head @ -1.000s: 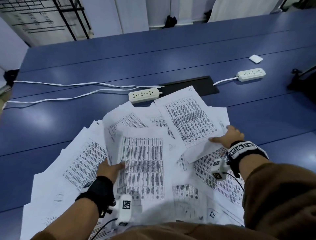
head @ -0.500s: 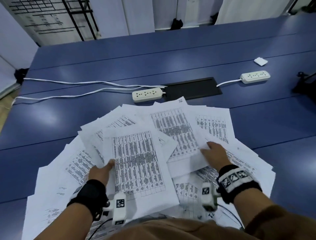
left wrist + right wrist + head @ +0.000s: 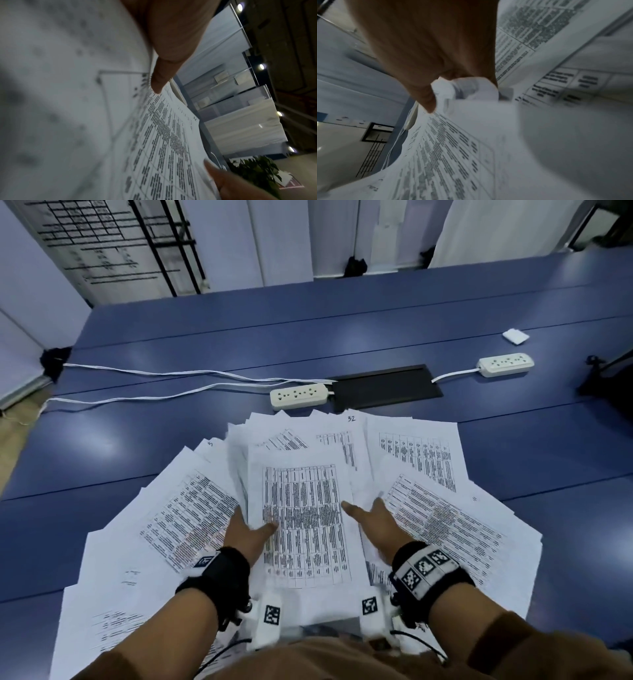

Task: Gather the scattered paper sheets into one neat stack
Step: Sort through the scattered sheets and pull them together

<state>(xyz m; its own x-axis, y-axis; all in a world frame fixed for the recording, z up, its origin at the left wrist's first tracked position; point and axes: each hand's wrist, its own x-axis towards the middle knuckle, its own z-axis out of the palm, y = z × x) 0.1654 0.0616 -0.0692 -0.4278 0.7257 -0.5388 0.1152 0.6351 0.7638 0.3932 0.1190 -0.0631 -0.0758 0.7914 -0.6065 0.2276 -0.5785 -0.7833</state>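
Note:
Several printed paper sheets lie fanned over the near part of a blue table (image 3: 342, 337). A central bundle of sheets (image 3: 305, 525) sits between my hands. My left hand (image 3: 245, 530) holds its left edge, thumb on the top sheet (image 3: 171, 135) and fingers hidden beneath. My right hand (image 3: 373, 522) holds the right edge the same way, and crumpled paper (image 3: 464, 88) bunches under its palm. Loose sheets spread out to the left (image 3: 185, 518) and right (image 3: 445, 518) of the bundle.
Just beyond the papers lie a white power strip (image 3: 298, 396) and a black cable hatch (image 3: 383, 386). White cords (image 3: 171, 397) trail left. A second power strip (image 3: 506, 364) and a small white pad (image 3: 515, 335) sit far right.
Both hands have drawn in toward the middle, the right one travelling furthest from the right side. The sheets have been swept inward and now overlap more squarely at the centre.

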